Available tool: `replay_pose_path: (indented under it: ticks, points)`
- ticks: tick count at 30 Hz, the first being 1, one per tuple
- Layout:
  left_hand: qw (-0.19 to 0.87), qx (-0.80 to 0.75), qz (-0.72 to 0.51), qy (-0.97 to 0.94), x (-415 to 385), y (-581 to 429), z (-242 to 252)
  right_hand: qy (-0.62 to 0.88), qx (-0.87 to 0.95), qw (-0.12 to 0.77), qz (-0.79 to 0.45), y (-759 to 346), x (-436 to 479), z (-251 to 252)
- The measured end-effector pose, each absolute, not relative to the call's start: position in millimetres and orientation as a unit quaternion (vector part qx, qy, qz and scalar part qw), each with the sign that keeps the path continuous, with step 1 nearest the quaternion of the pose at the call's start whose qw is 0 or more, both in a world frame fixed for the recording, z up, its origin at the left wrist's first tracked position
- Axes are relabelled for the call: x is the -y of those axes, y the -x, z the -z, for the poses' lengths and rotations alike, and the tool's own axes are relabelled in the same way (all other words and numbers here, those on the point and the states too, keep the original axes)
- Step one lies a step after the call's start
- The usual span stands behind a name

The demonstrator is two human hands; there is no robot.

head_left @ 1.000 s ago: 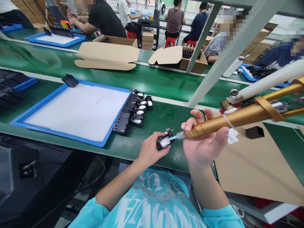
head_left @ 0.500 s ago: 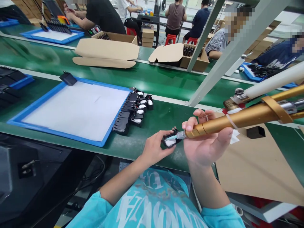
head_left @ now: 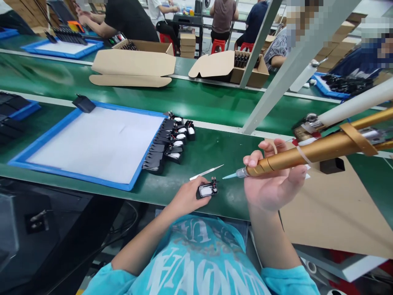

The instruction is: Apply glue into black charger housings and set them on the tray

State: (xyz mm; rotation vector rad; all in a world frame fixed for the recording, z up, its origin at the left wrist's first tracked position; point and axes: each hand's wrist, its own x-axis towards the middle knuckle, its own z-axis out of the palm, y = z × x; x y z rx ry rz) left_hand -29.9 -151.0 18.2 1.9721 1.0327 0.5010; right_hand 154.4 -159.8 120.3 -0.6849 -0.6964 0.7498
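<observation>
Low over the green bench, my left hand grips a small black plug-adapter housing, fingers and thumb on its sides. Its open face shows a white inside, with metal pins at the right end. My right hand is closed around a gold glue dispensing gun, thumb below the barrel. The gun's thin teal nozzle points left, a short gap from the housing. Behind my left hand lie tweezers on the bench. Several similar housings sit by the tray's right edge.
A blue-rimmed tray with a white lining is at left, with a black case on its far corner. Cardboard bearing another black case lies at right. A slanted metal post rises ahead; co-workers sit beyond the bench.
My left hand has drawn the housing left, away from the nozzle, and turned it. My right hand and the gun have shifted slightly right. The tweezers now show on the bench.
</observation>
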Motion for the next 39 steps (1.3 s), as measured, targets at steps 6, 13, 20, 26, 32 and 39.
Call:
replay_pose_path:
  ticks: [6,13,20,26,32,39]
  points:
    - [0.486,-0.381,-0.226,-0.754,143.6,17.3,-22.7,0.346,0.318,0.818,-0.333,-163.6,163.1,-115.7]
    - [0.414,-0.341,-0.32,-0.781,142.1,-0.4,-4.8,0.333,0.329,0.82,-0.33,-169.6,166.3,-111.8]
    - [0.256,-0.289,-0.234,-0.892,153.9,17.0,-22.0,0.319,0.339,0.821,-0.332,-177.2,168.6,-108.5]
    - [0.187,-0.248,-0.335,-0.889,160.3,18.8,-9.5,0.321,0.336,0.821,-0.333,-181.5,168.0,-106.2]
    - [0.169,-0.239,-0.382,-0.877,153.5,14.0,-1.2,0.306,0.336,0.822,-0.342,-184.4,167.3,-104.2]
    - [0.209,-0.232,-0.298,-0.902,151.0,15.1,-8.9,0.324,0.334,0.821,-0.331,-189.8,165.2,-102.4]
